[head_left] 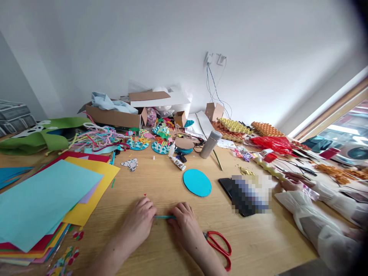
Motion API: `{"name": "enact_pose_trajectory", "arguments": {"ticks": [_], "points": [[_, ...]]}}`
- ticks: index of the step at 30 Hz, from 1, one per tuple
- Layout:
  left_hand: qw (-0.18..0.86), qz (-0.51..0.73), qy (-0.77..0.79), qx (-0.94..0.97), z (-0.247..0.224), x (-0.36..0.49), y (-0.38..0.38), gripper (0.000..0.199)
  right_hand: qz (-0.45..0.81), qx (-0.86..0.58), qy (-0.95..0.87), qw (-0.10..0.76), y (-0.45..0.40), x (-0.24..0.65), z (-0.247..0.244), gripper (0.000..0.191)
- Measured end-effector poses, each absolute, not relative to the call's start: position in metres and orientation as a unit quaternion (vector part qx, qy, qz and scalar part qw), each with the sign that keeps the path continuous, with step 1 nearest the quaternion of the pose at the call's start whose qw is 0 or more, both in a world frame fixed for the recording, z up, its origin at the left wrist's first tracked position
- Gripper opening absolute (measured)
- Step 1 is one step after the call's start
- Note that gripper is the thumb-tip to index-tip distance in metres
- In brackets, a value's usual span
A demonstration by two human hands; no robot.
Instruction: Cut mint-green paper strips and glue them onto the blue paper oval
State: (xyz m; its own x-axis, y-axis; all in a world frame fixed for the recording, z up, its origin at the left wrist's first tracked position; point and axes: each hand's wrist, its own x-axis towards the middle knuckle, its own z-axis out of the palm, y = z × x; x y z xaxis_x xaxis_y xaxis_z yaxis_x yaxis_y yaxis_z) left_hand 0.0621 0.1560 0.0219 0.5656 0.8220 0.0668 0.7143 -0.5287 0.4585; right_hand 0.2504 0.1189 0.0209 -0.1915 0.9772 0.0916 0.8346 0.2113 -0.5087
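Gripping a thin blue strip (165,217) from both sides, left hand (143,215) and right hand (184,220) closed on it, low over the tabletop (161,249). Best kept level, with light, even tension to avoid creasing. Watch the red-handled scissors (219,249) beside the right forearm; mind the blue disc (197,183) just beyond.

Disc (197,183), uniform bright blue; scissor handles (221,249), red; top paper sheet (48,195), pale aqua, over a yellow sheet (97,180); table (161,253), light brown with wood grain; felt (48,140), green; flask (211,145), silver-grey; egg trays (235,125), yellow and orange; plastic bag (271,145), red.
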Motion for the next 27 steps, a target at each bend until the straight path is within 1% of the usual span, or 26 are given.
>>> {"name": "enact_pose_trajectory", "arguments": {"ticks": [2, 3, 6, 7, 8, 9, 11, 12, 14, 16, 17, 20, 22, 23, 26, 27], "points": [[0.211, 0.146, 0.449, 0.856, 0.025, 0.062, 0.156, 0.024, 0.165, -0.609, -0.756, 0.172, 0.116, 0.251, 0.026, 0.016], [0.231, 0.151, 0.451, 0.849, 0.027, 0.061, 0.155, 0.022, 0.19, -0.602, -0.758, 0.166, 0.116, 0.255, 0.03, 0.015], [0.343, 0.133, 0.453, 0.812, 0.034, 0.058, 0.151, 0.016, 0.344, -0.562, -0.735, 0.161, 0.123, 0.283, 0.044, 0.009], [0.384, 0.103, 0.45, 0.8, 0.035, 0.057, 0.149, 0.015, 0.375, -0.562, -0.719, 0.163, 0.131, 0.296, 0.048, 0.015], [0.412, 0.065, 0.441, 0.794, 0.037, 0.056, 0.146, 0.015, 0.362, -0.596, -0.698, 0.163, 0.141, 0.311, 0.053, 0.021], [0.43, 0.024, 0.433, 0.792, 0.038, 0.055, 0.144, 0.015, 0.31, -0.658, -0.667, 0.162, 0.154, 0.326, 0.056, 0.025], [0.434, -0.029, 0.423, 0.795, 0.038, 0.055, 0.14, 0.016, 0.242, -0.722, -0.627, 0.164, 0.185, 0.355, 0.06, 0.035], [0.426, -0.03, 0.425, 0.798, 0.038, 0.055, 0.139, 0.017, 0.213, -0.75, -0.606, 0.16, 0.201, 0.367, 0.06, 0.04], [0.403, 0.01, 0.442, 0.802, 0.039, 0.056, 0.138, 0.015, 0.164, -0.793, -0.568, 0.145, 0.229, 0.386, 0.055, 0.056], [0.364, 0.074, 0.459, 0.807, 0.04, 0.056, 0.141, 0.012, 0.145, -0.815, -0.548, 0.124, 0.249, 0.396, 0.047, 0.073], [0.34, 0.1, 0.465, 0.811, 0.04, 0.056, 0.143, 0.012, 0.143, -0.82, -0.543, 0.113, 0.256, 0.399, 0.042, 0.078], [0.277, 0.148, 0.457, 0.832, 0.041, 0.055, 0.148, 0.021, 0.142, -0.822, -0.545, 0.085, 0.264, 0.4, 0.028, 0.08], [0.264, 0.136, 0.438, 0.849, 0.04, 0.054, 0.148, 0.029, 0.142, -0.819, -0.551, 0.074, 0.263, 0.4, 0.021, 0.081], [0.269, 0.117, 0.429, 0.854, 0.04, 0.054, 0.147, 0.036, 0.143, -0.816, -0.555, 0.071, 0.261, 0.4, 0.019, 0.082], [0.291, 0.046, 0.427, 0.855, 0.04, 0.05, 0.142, 0.067, 0.148, -0.808, -0.566, 0.073, 0.251, 0.395, 0.017, 0.084], [0.289, 0.028, 0.439, 0.85, 0.041, 0.047, 0.143, 0.073, 0.151, -0.804, -0.569, 0.078, 0.248, 0.392, 0.018, 0.084]]}}
